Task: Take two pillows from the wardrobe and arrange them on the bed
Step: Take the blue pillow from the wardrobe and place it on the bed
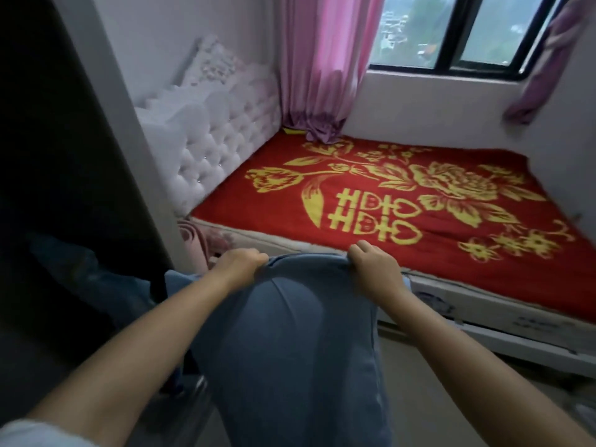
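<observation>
Nearest the camera, at 6 o'clock, a blue pillow (287,343) is held out lengthwise between both forearms. The left hand (240,264) is clenched on its far edge at the left corner; the right hand (374,269) pinches the same edge at the right corner. Just beyond, from 12 to 3 o'clock, lies the bed (483,304), covered by a red blanket (403,195) with gold flowers. A dark wardrobe (48,156) stands at 9 o'clock. A white tufted headboard (206,137) sits at 11 o'clock, a pink curtain (322,66) at 12, a window (467,30) at 1.
</observation>
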Tool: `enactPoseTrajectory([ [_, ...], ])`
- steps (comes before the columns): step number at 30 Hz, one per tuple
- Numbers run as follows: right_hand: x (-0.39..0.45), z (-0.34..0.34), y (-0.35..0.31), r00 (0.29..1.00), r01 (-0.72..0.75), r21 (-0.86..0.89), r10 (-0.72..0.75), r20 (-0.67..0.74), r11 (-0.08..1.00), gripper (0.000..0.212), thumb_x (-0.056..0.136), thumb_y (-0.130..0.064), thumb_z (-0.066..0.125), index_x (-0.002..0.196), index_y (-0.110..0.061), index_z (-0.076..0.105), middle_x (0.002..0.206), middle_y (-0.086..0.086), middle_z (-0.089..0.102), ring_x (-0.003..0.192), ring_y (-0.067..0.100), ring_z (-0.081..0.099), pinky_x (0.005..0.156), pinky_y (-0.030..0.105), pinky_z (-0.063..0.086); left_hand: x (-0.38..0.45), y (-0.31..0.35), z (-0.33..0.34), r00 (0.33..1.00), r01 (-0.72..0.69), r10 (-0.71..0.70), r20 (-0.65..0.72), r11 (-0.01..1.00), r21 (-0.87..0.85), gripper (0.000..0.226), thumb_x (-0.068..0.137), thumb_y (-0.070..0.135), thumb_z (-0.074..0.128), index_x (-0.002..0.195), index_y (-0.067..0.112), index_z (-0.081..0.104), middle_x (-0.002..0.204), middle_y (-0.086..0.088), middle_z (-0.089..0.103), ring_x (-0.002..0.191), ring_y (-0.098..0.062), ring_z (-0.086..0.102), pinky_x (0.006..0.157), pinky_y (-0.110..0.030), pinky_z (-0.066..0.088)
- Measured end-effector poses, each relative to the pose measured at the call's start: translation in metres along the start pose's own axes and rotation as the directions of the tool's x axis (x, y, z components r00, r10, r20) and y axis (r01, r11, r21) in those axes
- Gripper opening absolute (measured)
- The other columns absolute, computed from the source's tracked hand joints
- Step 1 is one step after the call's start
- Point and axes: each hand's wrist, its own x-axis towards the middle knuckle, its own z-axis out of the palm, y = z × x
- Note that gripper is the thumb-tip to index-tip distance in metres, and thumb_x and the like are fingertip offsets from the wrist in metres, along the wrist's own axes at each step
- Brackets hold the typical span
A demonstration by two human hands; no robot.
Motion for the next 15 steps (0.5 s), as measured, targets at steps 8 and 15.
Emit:
enactPoseTrajectory([
  [8,0.118,0.003,0.113,0.993,-0.116,-0.034,0.115,-0.031,0.993,0.010,0.082,0.000,0.047,0.081,-0.010,0.052,0.093,0.021,0.061,0.079,0.037,0.060,0.055,0.031,0.026,0.192,0.015,-0.032,0.983,-0.168,0.173,-0.059,0.982,0.081,0.024,0.092,0.018,0.047,0.112,0.012,0.056,0.113,-0.012,0.062,0.104,-0.030,0.060,0.076,-0.038,0.049],
  [15,0.246,-0.005,0.170,0.999,0.003,0.025,-0.004,0.048,1.000,0.026,0.082,-0.003,0.049,0.063,-0.017,0.037,0.077,0.011,0.055,0.073,0.029,0.050,0.053,0.027,0.024,0.338,-0.027,-0.110,0.975,-0.196,0.212,-0.071,0.962,0.189,0.023,0.090,0.011,0.048,0.112,0.010,0.057,0.115,-0.015,0.061,0.106,-0.031,0.060,0.080,-0.037,0.049],
])
